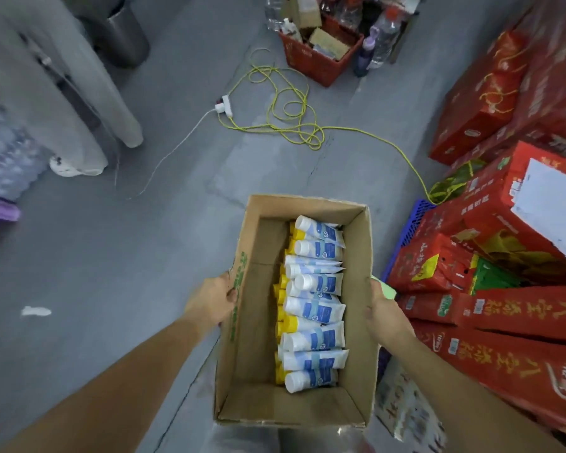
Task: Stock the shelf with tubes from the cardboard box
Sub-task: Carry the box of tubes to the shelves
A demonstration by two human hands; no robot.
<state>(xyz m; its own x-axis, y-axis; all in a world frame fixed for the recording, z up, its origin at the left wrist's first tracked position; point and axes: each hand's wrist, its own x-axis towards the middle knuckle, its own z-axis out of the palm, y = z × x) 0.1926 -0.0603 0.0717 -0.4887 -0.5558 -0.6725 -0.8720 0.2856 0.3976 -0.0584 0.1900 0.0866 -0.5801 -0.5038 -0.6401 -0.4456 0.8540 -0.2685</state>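
An open cardboard box (242, 338) hangs in front of me above the grey floor. Inside it, along the right half, lie several white-and-blue tubes (314, 308) with white caps, stacked over tubes with yellow caps (288, 325). The left half of the box bottom is bare. My left hand (209, 305) grips the box's left wall from outside. My right hand (384, 313) grips the right wall, fingers over the rim. No shelf is in view.
Red printed cartons (504, 289) are stacked along the right, with a blue crate (412, 227) under them. A yellow cord (294, 125) and a white power strip (224, 106) lie on the floor ahead. A red basket of bottles (317, 57) stands at the back. A person's grey trouser legs (66, 93) are at left.
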